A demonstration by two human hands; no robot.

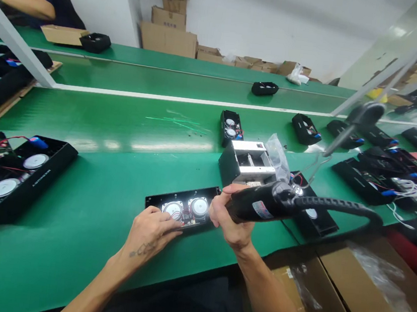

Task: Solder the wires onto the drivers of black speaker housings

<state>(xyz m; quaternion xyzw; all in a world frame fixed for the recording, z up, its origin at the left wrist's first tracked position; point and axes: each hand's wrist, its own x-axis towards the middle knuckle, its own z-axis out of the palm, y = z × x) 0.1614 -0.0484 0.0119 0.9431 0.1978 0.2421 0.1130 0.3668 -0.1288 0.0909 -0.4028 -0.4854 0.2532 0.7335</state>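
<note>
A black speaker panel (165,202) with two round silver drivers lies flat on the green bench in front of me. My left hand (150,230) rests on its near edge, fingers curled and pressed against it by the left driver. My right hand (228,218) is wrapped round a black electric screwdriver (263,207), which lies nearly level with its tip at the panel's right end. A thick black cable (342,207) runs from the tool off to the right.
A small metal box (250,163) with a plastic bag stands behind the panel. Several black speaker housings (11,177) sit at left, right and further back. Open cardboard boxes (362,291) stand at lower right. Another person's arm (25,4) is at top left.
</note>
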